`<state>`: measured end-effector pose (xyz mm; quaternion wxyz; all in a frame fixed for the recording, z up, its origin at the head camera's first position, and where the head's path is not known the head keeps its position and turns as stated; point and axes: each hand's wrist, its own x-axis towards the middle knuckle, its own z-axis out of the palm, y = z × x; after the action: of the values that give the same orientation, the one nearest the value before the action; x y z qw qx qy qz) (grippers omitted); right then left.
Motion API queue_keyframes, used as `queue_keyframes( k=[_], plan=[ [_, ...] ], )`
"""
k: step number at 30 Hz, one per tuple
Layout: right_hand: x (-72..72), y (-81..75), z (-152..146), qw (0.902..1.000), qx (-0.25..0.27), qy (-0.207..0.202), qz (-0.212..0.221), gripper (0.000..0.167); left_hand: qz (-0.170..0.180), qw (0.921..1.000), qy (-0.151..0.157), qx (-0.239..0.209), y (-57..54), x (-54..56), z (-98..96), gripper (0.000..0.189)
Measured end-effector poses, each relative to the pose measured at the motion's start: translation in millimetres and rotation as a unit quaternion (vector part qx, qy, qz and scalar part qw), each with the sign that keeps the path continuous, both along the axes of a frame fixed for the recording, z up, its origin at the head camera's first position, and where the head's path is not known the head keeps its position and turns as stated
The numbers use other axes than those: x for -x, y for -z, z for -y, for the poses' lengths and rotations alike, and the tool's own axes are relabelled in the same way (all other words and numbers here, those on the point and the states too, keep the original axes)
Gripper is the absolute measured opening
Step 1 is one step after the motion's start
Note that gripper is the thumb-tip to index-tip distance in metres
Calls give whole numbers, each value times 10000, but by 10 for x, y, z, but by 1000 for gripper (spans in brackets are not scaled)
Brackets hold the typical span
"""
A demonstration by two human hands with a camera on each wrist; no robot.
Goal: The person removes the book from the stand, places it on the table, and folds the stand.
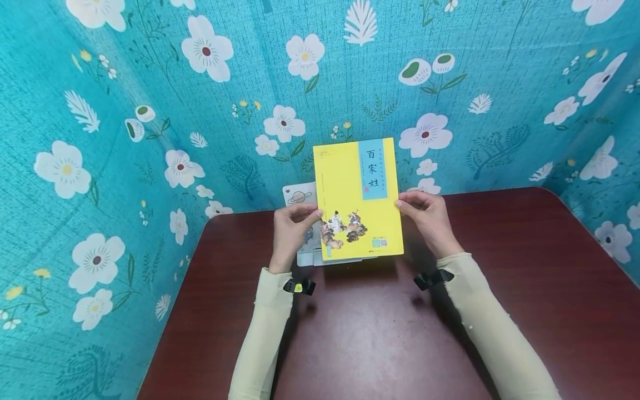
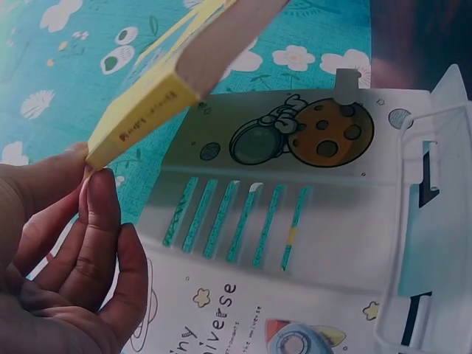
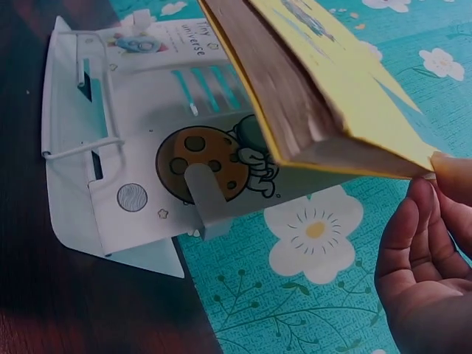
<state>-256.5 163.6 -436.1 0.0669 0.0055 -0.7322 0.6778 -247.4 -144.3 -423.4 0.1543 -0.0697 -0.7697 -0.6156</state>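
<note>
On the desk (image 1: 380,333), near the flowered curtain (image 1: 305,55), a white book stand (image 2: 343,221) (printed with an astronaut) is set; before it, a yellow book (image 1: 345,191) is held tilted, apart from the stand's wire frame (image 3: 82,147), its left edge pinched by the left hand (image 1: 294,230), its right edge by the right hand (image 1: 429,218).

White, cartoon-printed reading stand (image 1: 305,259): mostly hidden, as I see it, behind the yellow rectangular paper book (image 1: 345,183).
Dark spine lettering (image 2: 158,116): too blurred to read.
</note>
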Motion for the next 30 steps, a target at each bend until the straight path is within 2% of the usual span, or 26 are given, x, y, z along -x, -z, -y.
queue_keyframes(
  k=[11, 18, 30],
  plan=[
    [-116, -13, -142, 9999, 8, -31, 101, 40, 53, 9992, 372, -169, 4, -31, -101, 16],
    [-191, 8, -257, 9993, 345, -96, 53, 36, 159, 9981, 550, -222, 21, -79, -197, 16],
    [-299, 66, -426, 9985, -351, 181, 383, 39, 171, 9967, 623, -499, 65, -182, -386, 17]
  ],
)
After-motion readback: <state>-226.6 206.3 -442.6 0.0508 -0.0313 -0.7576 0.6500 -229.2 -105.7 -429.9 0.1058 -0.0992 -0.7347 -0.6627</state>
